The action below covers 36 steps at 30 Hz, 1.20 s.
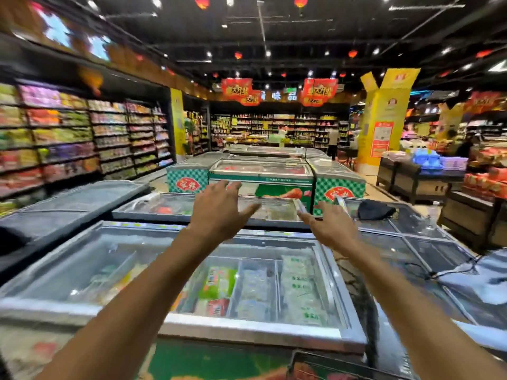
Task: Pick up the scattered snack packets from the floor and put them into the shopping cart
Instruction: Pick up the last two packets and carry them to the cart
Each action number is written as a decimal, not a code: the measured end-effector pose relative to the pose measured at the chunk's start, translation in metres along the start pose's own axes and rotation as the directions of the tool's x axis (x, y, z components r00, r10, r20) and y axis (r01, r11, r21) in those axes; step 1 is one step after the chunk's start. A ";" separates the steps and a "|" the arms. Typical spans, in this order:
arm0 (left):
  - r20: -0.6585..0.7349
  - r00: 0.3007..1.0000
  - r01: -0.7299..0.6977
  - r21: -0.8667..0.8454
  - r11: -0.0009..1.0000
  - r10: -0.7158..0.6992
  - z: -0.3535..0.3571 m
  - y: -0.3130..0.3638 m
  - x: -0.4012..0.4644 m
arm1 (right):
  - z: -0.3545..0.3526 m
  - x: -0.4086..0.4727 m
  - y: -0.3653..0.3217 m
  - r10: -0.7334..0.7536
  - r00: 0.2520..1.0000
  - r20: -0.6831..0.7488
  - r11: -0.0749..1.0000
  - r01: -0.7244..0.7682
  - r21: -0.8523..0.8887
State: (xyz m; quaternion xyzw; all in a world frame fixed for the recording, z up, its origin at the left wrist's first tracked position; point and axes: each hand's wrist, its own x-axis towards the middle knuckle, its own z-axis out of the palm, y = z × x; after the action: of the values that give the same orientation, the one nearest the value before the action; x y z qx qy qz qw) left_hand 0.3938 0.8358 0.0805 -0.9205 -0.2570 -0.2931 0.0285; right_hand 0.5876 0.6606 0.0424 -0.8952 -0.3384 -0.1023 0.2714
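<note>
Bare forearms, both stretched out forward above a glass-topped chest freezer (323, 272). Left hand (219, 212) raised, palm away, fingers spread and nearly straight, holding nothing. Right hand (333, 226) lower and to the right, fingers likewise splayed and loose, also holding nothing. Both hands apart from each other and from the freezer lid, hanging in the air over it.

Under the sliding glass, divided compartments: a green packet (218, 282) and a red pack (218, 307) in the middle bay, pale frosted bags (299, 286) with green print in the right bays (contents of the left bay too blurred to name). More freezers (260, 171) behind, rowed toward the back, their fronts green-checked with red labels. Dark bag (374, 209) lying on a freezer lid to the right. Stocked shelves (82, 138) along the left wall, yellow pillar (384, 119) at right, red lanterns (352, 53) under the black ceiling.

No snack packets or shopping cart anywhere in view; floor mostly hidden by the freezers.
</note>
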 end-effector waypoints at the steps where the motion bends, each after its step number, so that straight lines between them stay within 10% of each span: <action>1: -0.014 0.999 0.030 0.020 0.999 -0.029 -0.010 -0.028 -0.008 | 0.012 -0.001 -0.026 -0.039 0.999 0.004 0.999 0.039 0.030; 17: -0.119 0.798 0.589 0.360 0.724 -0.590 -0.161 -0.384 -0.232 | 0.220 -0.089 -0.425 -0.571 0.788 0.231 0.798 0.466 0.383; 36: -0.366 0.197 0.878 0.479 -0.002 -0.910 -0.269 -0.584 -0.456 | 0.397 -0.240 -0.775 -0.928 0.217 0.304 0.372 0.607 0.702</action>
State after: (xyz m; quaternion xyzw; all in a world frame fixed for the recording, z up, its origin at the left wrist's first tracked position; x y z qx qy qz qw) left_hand -0.3508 1.0786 -0.0077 -0.4853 -0.8577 -0.1205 0.1196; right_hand -0.1052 1.2327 -0.0525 -0.4710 -0.8324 0.1799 0.2299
